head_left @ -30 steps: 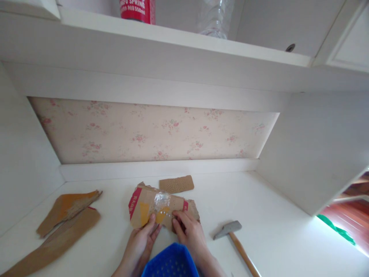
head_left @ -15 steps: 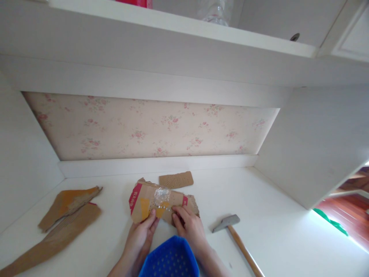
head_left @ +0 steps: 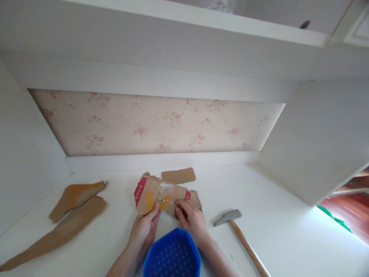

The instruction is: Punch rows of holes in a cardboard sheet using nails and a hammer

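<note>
A piece of torn cardboard (head_left: 152, 188) with red printing, yellow patches and clear tape lies between my two hands. My left hand (head_left: 144, 227) grips its lower left edge, thumb on top and fingers underneath. Closed over the right part of the same cardboard is my right hand (head_left: 191, 219), its fingertips beside a short row of small shiny dots, too small to name. Below the hands, close to me, is a blue perforated basket (head_left: 175, 234), partly cut off by the frame's lower edge.
A hammer (head_left: 229, 217) with a wooden handle rests to the right. Torn cardboard scraps (head_left: 75, 223) lie at the left. Behind the held piece is a small cardboard strip (head_left: 178, 176) with holes. A white shelf (head_left: 184, 17) overhangs the white tabletop (head_left: 276, 215).
The view has shifted slightly, so the scene sits a little higher and further right. Both hands keep their hold on the cardboard.
</note>
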Available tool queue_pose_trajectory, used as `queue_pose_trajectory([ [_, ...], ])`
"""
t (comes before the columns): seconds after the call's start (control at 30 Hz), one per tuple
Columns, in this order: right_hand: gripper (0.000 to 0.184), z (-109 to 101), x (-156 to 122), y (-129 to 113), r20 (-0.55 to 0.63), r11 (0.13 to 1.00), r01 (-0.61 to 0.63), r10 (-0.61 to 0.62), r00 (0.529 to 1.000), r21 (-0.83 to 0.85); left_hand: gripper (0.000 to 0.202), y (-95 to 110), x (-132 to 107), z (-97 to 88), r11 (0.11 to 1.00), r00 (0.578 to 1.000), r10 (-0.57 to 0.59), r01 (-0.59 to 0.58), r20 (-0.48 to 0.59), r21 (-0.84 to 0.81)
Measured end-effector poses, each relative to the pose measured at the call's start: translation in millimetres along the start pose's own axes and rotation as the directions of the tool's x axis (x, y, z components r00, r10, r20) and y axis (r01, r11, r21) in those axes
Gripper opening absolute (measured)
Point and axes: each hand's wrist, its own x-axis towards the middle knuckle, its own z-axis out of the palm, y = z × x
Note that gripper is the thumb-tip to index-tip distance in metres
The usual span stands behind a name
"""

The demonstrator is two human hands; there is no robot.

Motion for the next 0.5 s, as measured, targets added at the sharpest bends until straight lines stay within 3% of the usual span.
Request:
queue_pose_trajectory([
  [0.5,0.023,-2.3,0.4,-2.1,0.010,1.000,-0.002,0.002,1.000,0.016,0.041,0.6,-2.8,-2.0,0.999,0.998,-0.017,0.015,0.058,0.034],
])
